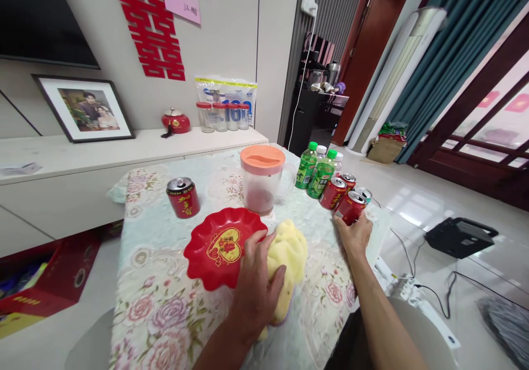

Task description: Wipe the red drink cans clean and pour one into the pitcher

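A flowery table [140, 260] fills the middle. On it sits a wavy red plate [206, 229], and just behind is a jug [262, 188] with an orange top. A soft yellow cloth [289, 249] lies beside the plate. The left hand [254, 279] bends over both, but I cannot tell if it grips. By the green bottles [320, 178], the right hand [356, 235] holds a red can [347, 210].

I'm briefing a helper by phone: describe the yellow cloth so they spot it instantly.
On the floral tablecloth, find the red scalloped plate. Just right of it, partly under the person's left hand, lies the crumpled yellow cloth. Unlike the red plate and orange-lidded pitcher, it is pale yellow and soft.
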### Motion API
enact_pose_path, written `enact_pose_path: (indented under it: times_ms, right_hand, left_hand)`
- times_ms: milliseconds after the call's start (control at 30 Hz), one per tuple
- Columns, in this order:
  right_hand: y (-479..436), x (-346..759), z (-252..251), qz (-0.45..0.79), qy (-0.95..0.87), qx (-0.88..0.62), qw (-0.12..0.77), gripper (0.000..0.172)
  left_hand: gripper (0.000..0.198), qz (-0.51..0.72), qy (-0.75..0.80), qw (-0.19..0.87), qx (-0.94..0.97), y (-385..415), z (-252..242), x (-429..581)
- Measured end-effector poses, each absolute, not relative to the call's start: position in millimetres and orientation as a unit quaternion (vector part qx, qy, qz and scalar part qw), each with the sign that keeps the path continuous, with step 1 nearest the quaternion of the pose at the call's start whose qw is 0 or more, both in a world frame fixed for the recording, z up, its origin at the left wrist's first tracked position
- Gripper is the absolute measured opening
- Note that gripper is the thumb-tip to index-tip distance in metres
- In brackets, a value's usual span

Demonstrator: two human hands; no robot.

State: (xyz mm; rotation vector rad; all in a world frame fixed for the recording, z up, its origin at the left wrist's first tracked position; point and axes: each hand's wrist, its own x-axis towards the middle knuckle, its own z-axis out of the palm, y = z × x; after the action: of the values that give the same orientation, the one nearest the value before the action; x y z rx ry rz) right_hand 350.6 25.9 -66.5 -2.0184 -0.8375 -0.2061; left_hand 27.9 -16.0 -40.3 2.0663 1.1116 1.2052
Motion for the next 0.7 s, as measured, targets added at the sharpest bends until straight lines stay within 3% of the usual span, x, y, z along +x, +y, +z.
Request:
enact_pose_path:
  times_ms: [233, 433, 633, 700]
  right_hand:
    - [30.5, 348.2, -63.6, -0.077, -0.3, -0.847, 0.432, 0.08]
    - [25.0, 347.8, -62.2, -0.06, -0.308, -0.849, 0.425, 0.071]
    - [30.4, 350.0, -63.4, -0.062, -0.284, -0.862, 0.416, 0.079]
    - [32.3, 350.2, -63.8, -0.064, -0.275, -0.865, 0.414, 0.075]
  left_hand:
    - [0.051, 0.43, 0.407, 0.21, 0.778, -17.3, -41.2, 29.2]
    - [0.051, 0.422, 0.408, 0.189, 0.787, -17.4, -44.8, 30.4]
    - [0.048, 0.423, 0.409, 0.176, 0.789, -17.6, -47.0, 32.0]
    - [0.047, 0.424, 0.409, 0.169, 0.79, -17.7, -48.0, 32.7]
